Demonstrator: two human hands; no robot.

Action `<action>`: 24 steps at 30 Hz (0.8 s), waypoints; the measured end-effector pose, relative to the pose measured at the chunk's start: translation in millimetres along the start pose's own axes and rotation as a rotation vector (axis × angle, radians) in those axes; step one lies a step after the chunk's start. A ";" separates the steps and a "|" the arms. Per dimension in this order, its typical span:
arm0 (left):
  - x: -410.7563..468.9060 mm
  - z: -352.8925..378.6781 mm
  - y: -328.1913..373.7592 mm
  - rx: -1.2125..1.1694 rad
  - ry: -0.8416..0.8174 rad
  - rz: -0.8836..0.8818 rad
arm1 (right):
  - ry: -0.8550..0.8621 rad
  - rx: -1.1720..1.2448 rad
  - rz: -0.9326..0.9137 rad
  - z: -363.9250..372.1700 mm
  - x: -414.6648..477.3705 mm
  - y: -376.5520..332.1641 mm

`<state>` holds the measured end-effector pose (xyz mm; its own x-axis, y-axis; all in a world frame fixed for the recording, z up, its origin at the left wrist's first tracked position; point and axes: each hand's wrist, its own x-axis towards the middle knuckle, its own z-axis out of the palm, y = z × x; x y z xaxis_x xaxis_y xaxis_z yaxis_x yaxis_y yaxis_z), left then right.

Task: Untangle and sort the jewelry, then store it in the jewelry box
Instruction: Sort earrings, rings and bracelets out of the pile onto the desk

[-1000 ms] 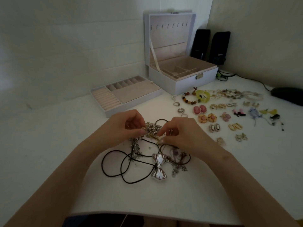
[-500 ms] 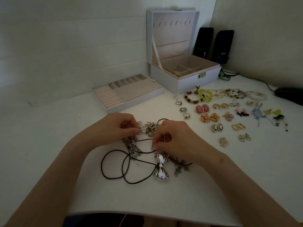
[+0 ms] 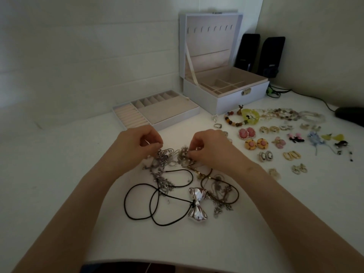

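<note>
My left hand (image 3: 137,148) and right hand (image 3: 212,148) have drawn slightly apart since a second ago, each tightly pinching a clump of the silver chain tangle (image 3: 171,157). I judge it's loosening. The jewelry box (image 3: 232,101) stands open at one o'clock.

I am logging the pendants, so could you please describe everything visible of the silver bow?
The bow is a shiny, silver-looking pendant: two puffy, creased lobes pinched at a dark centre. It lies tilted on the white table, strung on a looped black cord, with grey chains just right of it. The left hand and right hand pinch the chains farther back, clear of it.
</note>
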<state>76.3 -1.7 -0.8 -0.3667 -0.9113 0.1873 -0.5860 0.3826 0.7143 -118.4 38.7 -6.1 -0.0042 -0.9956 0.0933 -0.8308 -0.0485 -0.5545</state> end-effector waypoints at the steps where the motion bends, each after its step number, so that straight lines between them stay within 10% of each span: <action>1: 0.2 -0.1 -0.2 -0.015 0.028 -0.004 | 0.026 0.033 0.000 -1.7 1.1 0.1; 13: -2.2 2.4 6.4 -0.190 0.060 -0.021 | 0.076 0.660 -0.025 -22.4 -1.3 -15.3; 24: 3.1 -2.4 -7.8 0.012 0.188 -0.082 | -0.068 0.227 0.062 -12.5 -1.3 -3.0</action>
<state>81.4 -7.9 -4.1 -0.1764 -0.9514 0.2523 -0.6173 0.3066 0.7245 -122.9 41.2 5.8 -0.0071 -1.0000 0.0021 -0.6837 0.0034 -0.7297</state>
